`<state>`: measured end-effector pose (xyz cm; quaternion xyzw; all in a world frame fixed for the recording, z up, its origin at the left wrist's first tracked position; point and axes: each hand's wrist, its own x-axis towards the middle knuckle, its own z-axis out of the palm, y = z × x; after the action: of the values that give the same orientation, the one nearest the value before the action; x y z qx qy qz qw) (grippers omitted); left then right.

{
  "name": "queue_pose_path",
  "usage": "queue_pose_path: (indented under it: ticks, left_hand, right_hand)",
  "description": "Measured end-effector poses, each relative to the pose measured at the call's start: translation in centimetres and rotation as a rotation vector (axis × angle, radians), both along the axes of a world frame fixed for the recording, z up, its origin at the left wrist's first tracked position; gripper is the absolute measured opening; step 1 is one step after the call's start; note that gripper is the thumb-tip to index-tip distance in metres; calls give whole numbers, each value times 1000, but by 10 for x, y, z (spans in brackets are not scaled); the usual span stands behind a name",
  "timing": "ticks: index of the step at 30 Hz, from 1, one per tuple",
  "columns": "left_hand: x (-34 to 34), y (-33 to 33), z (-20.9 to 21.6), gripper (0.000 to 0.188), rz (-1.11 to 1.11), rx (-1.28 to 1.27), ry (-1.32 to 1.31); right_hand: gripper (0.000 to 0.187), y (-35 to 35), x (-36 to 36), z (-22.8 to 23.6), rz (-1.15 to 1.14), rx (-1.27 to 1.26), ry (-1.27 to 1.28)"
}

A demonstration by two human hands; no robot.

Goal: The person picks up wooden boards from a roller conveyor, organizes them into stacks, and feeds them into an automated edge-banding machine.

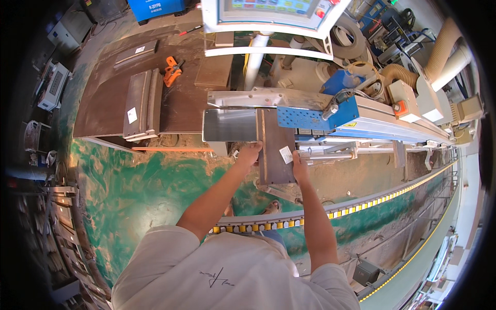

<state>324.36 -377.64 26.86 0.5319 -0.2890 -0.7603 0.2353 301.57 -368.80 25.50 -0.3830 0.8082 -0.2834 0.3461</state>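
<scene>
Between my two hands is a dark brown board (275, 168) with a white label stuck on it and a paler strip along its left side. My left hand (251, 153) grips the board's left edge, fingers closed. On the opposite edge, beside the label, my right hand (299, 168) is closed as well, and its fingertips are partly hidden. The far end of the board rests at a bare metal plate (230, 125) and next to the blue perforated plate (302, 118) of a machine. Whether it lies under that blue plate I cannot tell.
On the brown table (181, 106) at left lie stacked boards (143, 103), an orange tool (172, 71) and a loose board (135, 53). A control panel (271, 14) overhangs the machine. A roller track (341, 211) with yellow pieces runs close in front of me, extending right.
</scene>
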Motion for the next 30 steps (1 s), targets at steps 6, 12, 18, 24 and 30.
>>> queue_pose_path:
  ticks: [6,12,18,24,30]
  left_hand:
    - [-12,-5,-30,49,111,-240,-365]
    - [-85,12,-10,48,156,-359,-529]
    - [-166,19,-9,47,179,-305,-476]
    - [-216,21,-16,50,86,-209,-368]
    - [-285,33,-18,45,75,-280,-457]
  right_hand:
    - [76,-25,-3,7,75,-75,-300]
    - [70,-9,-61,-6,37,-240,-169]
    - [65,-3,-140,-11,-15,-249,-223]
    - [62,7,-206,-16,-26,-239,-206]
    - [64,19,-264,-4,-63,-225,-143]
